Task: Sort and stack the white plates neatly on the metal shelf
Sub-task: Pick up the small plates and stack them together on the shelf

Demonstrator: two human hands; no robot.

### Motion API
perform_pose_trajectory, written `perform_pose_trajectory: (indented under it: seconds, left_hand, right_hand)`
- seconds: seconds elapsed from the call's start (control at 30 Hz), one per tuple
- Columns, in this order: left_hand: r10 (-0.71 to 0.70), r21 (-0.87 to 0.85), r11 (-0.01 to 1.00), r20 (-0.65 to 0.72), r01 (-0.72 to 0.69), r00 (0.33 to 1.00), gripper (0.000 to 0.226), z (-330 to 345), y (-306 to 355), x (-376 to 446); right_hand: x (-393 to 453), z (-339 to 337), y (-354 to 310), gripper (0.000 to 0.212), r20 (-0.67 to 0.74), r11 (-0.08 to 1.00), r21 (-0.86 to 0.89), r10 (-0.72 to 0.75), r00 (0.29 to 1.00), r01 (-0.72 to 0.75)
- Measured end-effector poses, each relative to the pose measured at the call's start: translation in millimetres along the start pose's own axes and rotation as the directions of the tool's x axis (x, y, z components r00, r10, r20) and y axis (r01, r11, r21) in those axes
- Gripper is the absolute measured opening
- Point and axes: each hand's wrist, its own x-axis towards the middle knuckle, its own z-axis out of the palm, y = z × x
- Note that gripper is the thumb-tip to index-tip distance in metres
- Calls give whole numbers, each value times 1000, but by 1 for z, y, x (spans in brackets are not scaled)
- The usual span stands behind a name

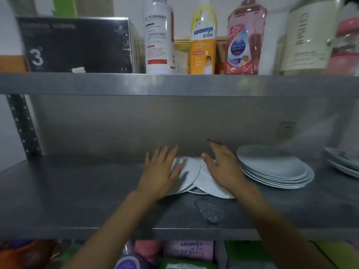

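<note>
Here I am looking into a grey metal shelf [77, 191], both of my bare arms reaching in. In the middle of it lie a few small white plates [191, 171], loosely overlapped and tilted against one another rather than stacked. My left hand [161, 171] rests flat on the leftmost plate, fingers straight and spread, gripping nothing. My right hand [221, 167] lies just as flat over the right plate, fingers extended, also holding nothing. Just beside it to the right sits a neat stack of larger plates [275, 167], and more plates [342, 162] show at the far right edge. I judge these plates to be stiff, glazed, slippery and breakable, with some weight; each is best taken by its rim, thumb on top and fingers underneath, then lowered gently. Bottles [203, 35] and a dark box [77, 43] stand on the shelf above.
</note>
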Motion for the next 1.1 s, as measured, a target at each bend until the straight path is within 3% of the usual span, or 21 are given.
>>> perform_pose_trajectory:
  seconds: [0.13,0.3,0.53,0.6,0.7,0.87,1.1]
  left_hand:
    - [-29,-31,999,1,29,1000,58,6,-8,2]
    - [-67,-16,998,-51,66,996,53,5,-27,-2]
    - [-100,-8,995,-83,100,991,51,-4,-55,-5]
    - [-119,-12,993,-82,119,990,52,-6,-59,-6]
    - [-132,-24,991,-82,130,988,52,-6,-63,-9]
    - [-140,-35,990,-86,137,986,52,-6,-66,-14]
    - [-149,-91,986,-112,139,982,45,-12,-71,-17]
  right_hand:
    - [6,4,-1,45,39,987,2,160,986,-161]
    - [16,13,-11,33,119,970,-45,242,963,-238]
    - [30,32,-32,80,236,906,-192,415,879,-376]
    - [32,36,-38,83,255,885,-250,451,855,-392]
    - [35,40,-47,73,287,860,-281,498,818,-425]
    - [39,41,-58,36,289,820,-243,572,768,-519]
    - [40,41,-61,34,272,821,-62,561,782,-568]
